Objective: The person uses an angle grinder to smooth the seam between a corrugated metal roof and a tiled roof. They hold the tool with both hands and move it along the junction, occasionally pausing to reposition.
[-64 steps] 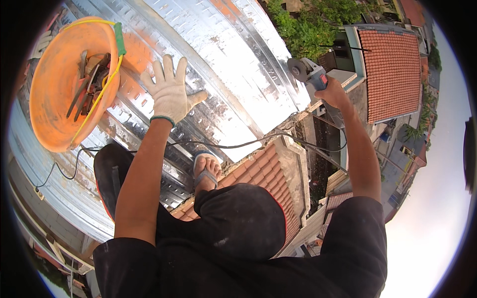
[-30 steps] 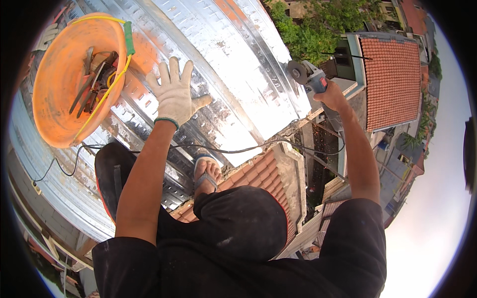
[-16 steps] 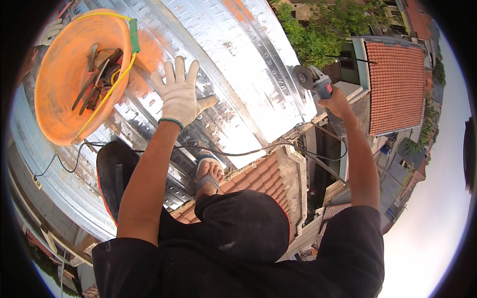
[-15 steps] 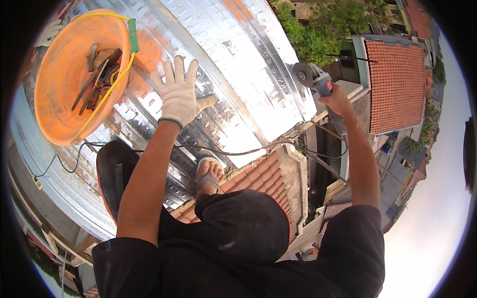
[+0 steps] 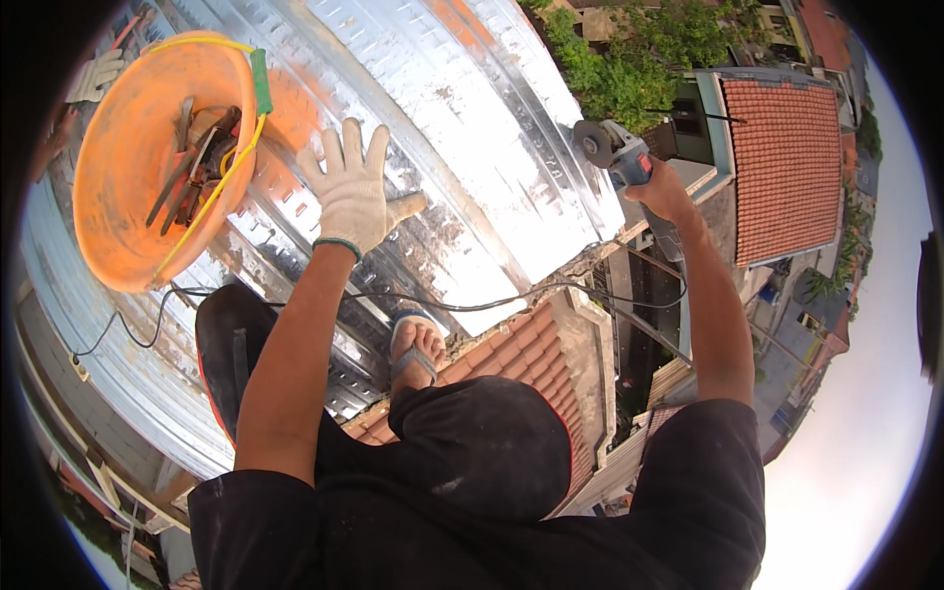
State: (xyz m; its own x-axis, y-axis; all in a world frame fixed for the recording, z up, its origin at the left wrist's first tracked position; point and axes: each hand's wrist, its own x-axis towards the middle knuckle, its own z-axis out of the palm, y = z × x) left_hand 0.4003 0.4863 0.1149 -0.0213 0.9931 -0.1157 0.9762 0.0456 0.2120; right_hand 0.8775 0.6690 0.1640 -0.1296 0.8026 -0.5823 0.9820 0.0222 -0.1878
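Note:
An angle grinder (image 5: 629,162) is gripped in my bare right hand (image 5: 665,191) past the right edge of the metal roofing sheets (image 5: 462,187). Its round disc (image 5: 592,144) points left, close to the sheet's edge; I cannot tell whether it touches. My left hand (image 5: 356,197), in a pale knitted glove, rests flat on the ribbed sheets with its fingers spread. A black cord (image 5: 442,306) runs across the sheets and loops up below the grinder.
An orange basin (image 5: 108,216) with several hand tools (image 5: 197,172) and a yellow rope handle with a green grip (image 5: 261,81) stands at the left. Behind it shows another person's gloved hand (image 5: 96,77). Beyond the roof edge lie a tiled roof (image 5: 782,167) and trees (image 5: 629,74).
The grinder has shifted slightly up and left with my right hand. My left hand stays spread on the sheets. More of the other person's arm shows behind the basin.

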